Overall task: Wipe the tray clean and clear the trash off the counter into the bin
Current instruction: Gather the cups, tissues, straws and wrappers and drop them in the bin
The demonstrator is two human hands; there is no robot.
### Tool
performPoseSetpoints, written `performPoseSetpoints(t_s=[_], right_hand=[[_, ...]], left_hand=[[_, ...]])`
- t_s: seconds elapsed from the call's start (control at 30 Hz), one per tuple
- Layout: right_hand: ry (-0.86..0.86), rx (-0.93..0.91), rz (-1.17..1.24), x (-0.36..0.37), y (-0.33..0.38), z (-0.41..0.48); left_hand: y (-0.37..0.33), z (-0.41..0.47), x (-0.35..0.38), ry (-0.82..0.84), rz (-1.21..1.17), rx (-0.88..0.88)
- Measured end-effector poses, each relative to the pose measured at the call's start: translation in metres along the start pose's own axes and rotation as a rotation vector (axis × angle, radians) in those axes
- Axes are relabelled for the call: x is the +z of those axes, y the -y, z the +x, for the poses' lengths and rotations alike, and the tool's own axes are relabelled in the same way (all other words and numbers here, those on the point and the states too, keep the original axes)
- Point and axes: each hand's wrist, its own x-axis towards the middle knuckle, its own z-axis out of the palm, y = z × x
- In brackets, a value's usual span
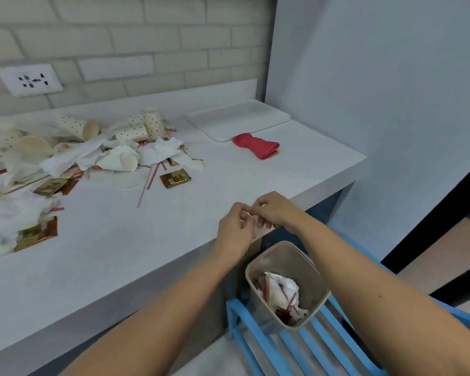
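The trash pile (92, 150) of spotted cups, napkins and straws lay at the left of the tabletop (120, 240), well apart from both hands, with a brown sachet (175, 178) as its nearest outlier. Further right, at the back, the tray (239, 118) sat by the wall, the red cloth (257, 146) just beside its front edge. The left hand (235, 229) and right hand (273, 210) met over the tabletop's front edge, fingers curled, tips touching; whether either grip pinched a scrap could not be told. The bin (318, 270) stood below them, holding some rubbish. The next reach likely ran leftward, and the left hand was nearer the pile.
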Motion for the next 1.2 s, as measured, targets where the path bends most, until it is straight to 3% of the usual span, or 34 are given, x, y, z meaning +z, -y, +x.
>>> performPoseSetpoints(t_s=[0.27,0.67,1.0,1.2], right_hand=[[0.037,-0.132,-0.068,0.049,0.086,0.001],[0.255,-0.360,-0.132,0.182,0.224,0.013],[0.230,-0.479,-0.164,0.271,0.283,0.038],[0.036,-0.511,-0.386,0.300,0.297,0.066]], left_hand=[[0.011,0.006,-0.101,-0.258,0.102,-0.027],[0.085,-0.035,-0.311,-0.578,0.250,-0.114],[0.141,-0.056,-0.443,-0.608,0.526,-0.231],[0.161,-0.033,-0.478,-0.415,0.859,-0.355]])
